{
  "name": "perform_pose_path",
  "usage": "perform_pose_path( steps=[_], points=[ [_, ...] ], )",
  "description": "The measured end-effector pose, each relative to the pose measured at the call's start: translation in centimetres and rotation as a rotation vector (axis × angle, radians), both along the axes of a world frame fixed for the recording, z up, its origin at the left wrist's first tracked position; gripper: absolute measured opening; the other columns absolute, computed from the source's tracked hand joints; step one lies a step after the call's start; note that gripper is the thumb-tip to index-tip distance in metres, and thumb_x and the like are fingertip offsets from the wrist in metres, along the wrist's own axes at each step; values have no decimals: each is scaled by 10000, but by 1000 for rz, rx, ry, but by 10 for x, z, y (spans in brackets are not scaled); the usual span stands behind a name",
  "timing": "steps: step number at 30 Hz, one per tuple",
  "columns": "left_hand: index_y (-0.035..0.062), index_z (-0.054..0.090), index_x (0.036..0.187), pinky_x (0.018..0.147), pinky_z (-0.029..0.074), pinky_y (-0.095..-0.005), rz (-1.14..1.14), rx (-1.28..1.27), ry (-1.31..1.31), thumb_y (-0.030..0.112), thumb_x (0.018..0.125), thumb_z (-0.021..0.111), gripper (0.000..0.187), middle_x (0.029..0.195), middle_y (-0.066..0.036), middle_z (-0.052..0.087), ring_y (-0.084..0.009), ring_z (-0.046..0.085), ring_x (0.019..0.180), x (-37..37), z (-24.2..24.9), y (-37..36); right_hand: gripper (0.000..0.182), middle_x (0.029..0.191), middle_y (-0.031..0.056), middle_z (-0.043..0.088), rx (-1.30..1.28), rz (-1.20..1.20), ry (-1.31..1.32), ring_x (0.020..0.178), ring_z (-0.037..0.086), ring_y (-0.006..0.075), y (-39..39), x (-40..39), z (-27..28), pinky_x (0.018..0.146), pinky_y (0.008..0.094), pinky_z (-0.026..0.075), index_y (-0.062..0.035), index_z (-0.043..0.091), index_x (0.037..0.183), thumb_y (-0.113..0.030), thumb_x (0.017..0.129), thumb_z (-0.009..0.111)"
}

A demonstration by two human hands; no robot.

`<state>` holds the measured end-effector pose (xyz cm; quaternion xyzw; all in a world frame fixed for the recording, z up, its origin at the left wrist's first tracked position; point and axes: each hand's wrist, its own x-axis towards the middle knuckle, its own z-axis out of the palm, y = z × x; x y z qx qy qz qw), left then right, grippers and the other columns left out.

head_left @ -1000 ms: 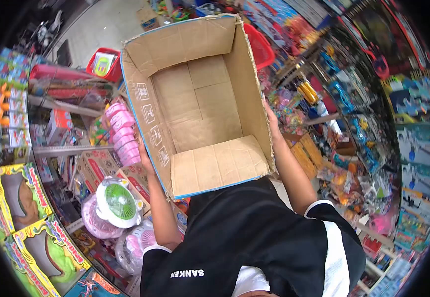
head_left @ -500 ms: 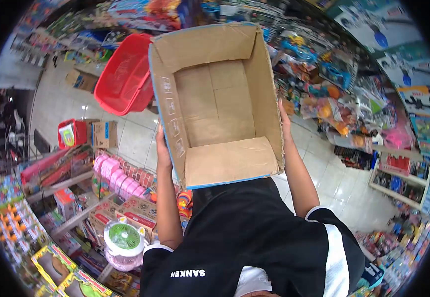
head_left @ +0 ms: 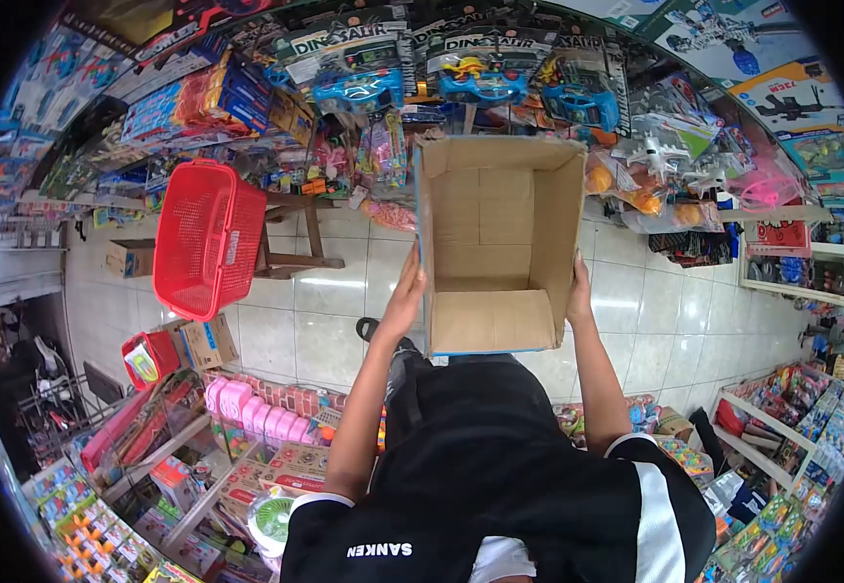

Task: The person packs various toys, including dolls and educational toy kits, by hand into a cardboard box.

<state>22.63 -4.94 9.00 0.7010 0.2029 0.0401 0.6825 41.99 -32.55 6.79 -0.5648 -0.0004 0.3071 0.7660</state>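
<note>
An open-topped brown cardboard box is held in front of my body, its bare inside facing me. Blue shows along its lower edge and left side. My left hand presses against the box's left side, fingers pointing up along it. On the opposite side, my right hand grips the right wall, with part of its fingers hidden behind the cardboard. The box is off the floor between both hands.
A red plastic basket stands at left by a wooden stool. Packaged dinosaur toys hang ahead. Pink containers and a small green-white fan are at lower left. Tiled floor lies below.
In view, the box has shifted down and to the right, still between both hands. The red basket now appears lower and farther left, and the hanging toy packs show more fully.
</note>
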Motion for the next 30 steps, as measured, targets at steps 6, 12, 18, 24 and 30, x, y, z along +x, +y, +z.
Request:
perform_pose_path(
  steps=[6,12,18,24,30],
  points=[
    [58,143,1457,1122,125,-341,-115,20,66,410,969,375,645,1523,-121,124,-232,108,1407,2,-12,-7,541,1298,97,474,28,-103,230,1172,470,203,-29,-12,-8,989,341,374,-25,392,1327,-425,965,349],
    [56,156,1455,1119,139,-340,-97,-227,100,425,962,388,658,1516,-129,150,-248,117,1406,-9,-25,-5,517,1237,106,526,-309,-59,281,1110,529,208,-60,-33,-50,937,333,436,-23,394,1327,-384,960,352],
    [29,220,1433,1095,210,-340,-113,19,36,428,962,382,638,1476,-179,238,-278,193,1384,-11,-10,-2,499,1169,96,569,-404,-26,244,1035,573,201,-53,-43,-13,880,327,474,-23,432,1293,-379,946,382],
    [5,220,1423,1062,275,-345,-150,31,128,436,957,386,656,1422,-229,318,-325,317,1325,-14,4,-3,503,1136,110,585,-468,-168,337,1001,590,221,-49,-40,16,852,335,487,-16,468,1259,-394,940,377],
    [-2,239,1412,1057,286,-371,-215,-200,378,447,959,355,648,1388,-260,352,-368,332,1301,-49,-44,-5,509,1149,110,585,-528,2,308,1024,578,232,-52,-69,2,876,337,472,-24,458,1280,-394,948,349]
  ],
)
